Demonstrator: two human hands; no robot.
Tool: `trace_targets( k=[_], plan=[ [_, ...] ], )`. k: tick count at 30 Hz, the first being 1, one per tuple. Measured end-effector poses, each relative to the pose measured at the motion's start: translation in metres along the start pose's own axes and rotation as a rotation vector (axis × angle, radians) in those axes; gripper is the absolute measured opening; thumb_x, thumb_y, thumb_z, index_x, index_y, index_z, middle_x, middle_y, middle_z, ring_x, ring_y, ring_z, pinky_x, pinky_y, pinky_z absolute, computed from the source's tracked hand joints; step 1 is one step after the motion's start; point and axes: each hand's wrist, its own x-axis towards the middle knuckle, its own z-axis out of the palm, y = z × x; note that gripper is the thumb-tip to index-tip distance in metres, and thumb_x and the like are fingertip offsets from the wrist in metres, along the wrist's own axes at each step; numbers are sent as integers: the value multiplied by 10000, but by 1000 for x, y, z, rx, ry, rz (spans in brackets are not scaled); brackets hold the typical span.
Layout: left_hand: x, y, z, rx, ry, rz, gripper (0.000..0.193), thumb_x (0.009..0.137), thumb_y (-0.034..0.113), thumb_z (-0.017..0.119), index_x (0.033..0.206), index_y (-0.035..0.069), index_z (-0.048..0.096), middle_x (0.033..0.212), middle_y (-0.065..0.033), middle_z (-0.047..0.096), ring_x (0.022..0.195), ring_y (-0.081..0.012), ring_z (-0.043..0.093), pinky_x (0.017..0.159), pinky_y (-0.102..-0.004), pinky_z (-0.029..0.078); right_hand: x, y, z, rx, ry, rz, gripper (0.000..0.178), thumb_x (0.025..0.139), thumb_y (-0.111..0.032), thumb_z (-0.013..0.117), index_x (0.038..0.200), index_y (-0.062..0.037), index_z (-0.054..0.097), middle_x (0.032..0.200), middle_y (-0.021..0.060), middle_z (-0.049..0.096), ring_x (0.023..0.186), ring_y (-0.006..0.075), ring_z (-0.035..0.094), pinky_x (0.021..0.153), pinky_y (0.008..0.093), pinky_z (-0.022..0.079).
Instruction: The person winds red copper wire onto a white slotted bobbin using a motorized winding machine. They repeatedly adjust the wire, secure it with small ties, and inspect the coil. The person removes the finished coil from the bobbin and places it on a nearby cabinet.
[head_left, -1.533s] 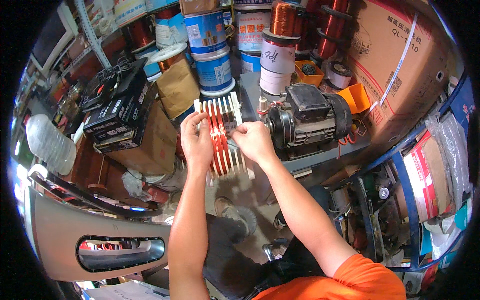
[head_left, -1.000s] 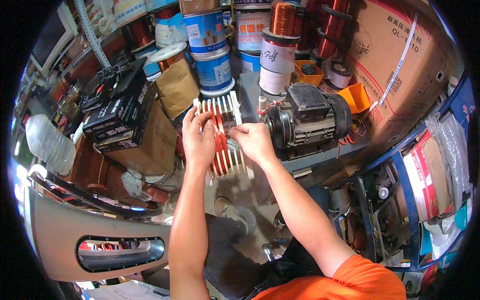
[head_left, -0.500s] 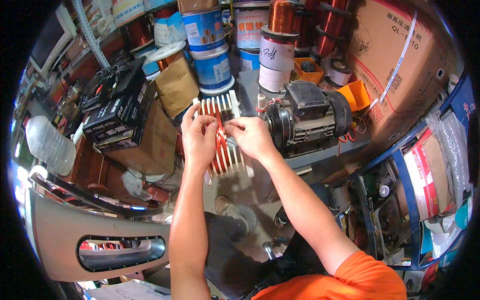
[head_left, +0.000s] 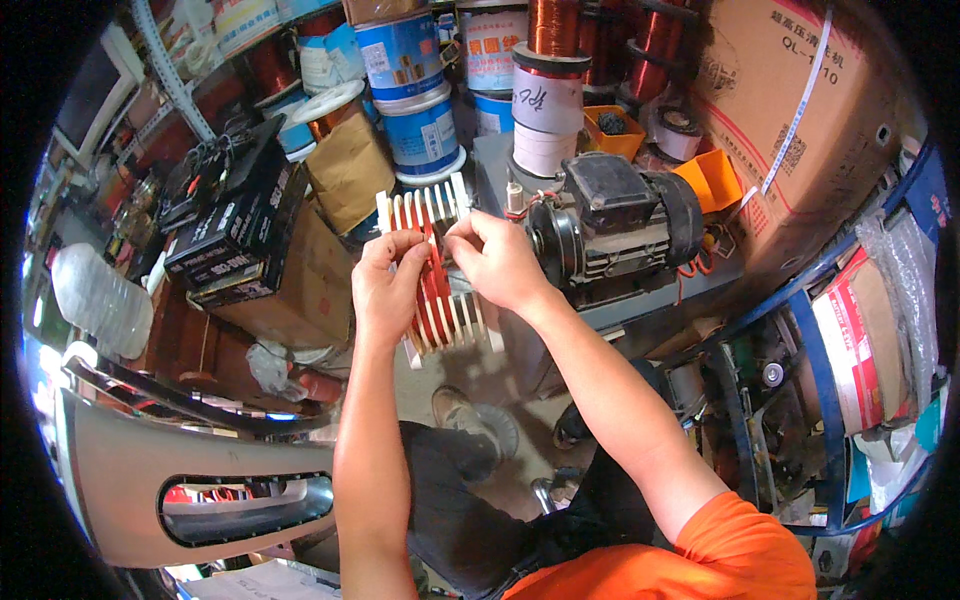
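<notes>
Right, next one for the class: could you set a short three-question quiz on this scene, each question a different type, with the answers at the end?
1. True or false: the electric motor stands to the right of the slatted frame.
2. What colour is the wire wound on the frame?
A) green
B) red
C) black
3. Which is nearer the motor, the left hand or the right hand?

Key: 1. True. 2. B. 3. The right hand.

The person wears a bright orange short-sleeved shirt (head_left: 680,575), its right sleeve (head_left: 715,527) ending on the upper arm, and dark trousers (head_left: 450,515). One shoe (head_left: 454,411) looks greyish-brown. The left hand (head_left: 387,287) and right hand (head_left: 497,265) are bare.
</notes>
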Motion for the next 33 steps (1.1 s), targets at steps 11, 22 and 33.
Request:
trace_targets(
  k=[11, 22, 33],
  plan=[
    [1, -9, 2, -40, 4, -114, 140, 863, 108, 685, 964, 11, 683, 918, -112, 679, 858, -185, 636, 809, -308, 494, 8, 9, 9, 29, -22, 94, 147, 853, -78, 685, 958, 26, 683, 816, 93, 710, 742, 137, 667, 700, 289, 533],
    [1, -2, 3, -78, -3, -125, 124, 865, 94, 683, 950, 5, 681, 894, -87, 683, 831, -145, 617, 787, -296, 490, 0, 7, 0, -1, 90, 48, 113, 788, -114, 649, 796, -3, 666, 706, 97, 675, 631, 149, 622, 610, 293, 490],
    [1, -8, 5, 23, 13, -32, 111, 869, 28, 662, 974, -9, 663, 906, -39, 674, 814, -90, 599, 755, -253, 501, 20, -11, -6, -95, -96, -277, 116, 730, -138, 662, 753, -27, 687, 762, 175, 651, 708, 334, 640, 670, 417, 520]
  ],
)
